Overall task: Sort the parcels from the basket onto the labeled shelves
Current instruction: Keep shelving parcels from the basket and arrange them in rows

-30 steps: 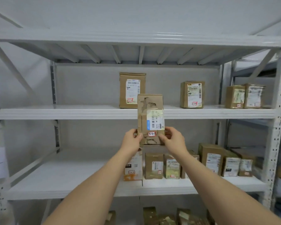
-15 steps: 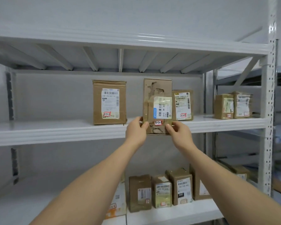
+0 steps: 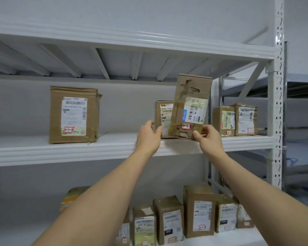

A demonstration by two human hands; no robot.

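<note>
Parcel (image 3: 191, 107) on the middle shelf (image 3: 114, 145) lip, tilted right, label outward, probably so its 3-3 tag reads. Right hand (image 3: 205, 137) pinches its lower right corner. Left hand (image 3: 148, 137) sits at its lower left, fingers loosely curled; grip unclear. It hides most of the box behind (image 3: 163, 118). Last tag digit unreadable. Basket out of view.

behind held parcel (image 3: 191, 107): box (image 3: 163, 118) half hidden | lowest boxes (image 3: 144, 228): cut off, labels blurred
</note>
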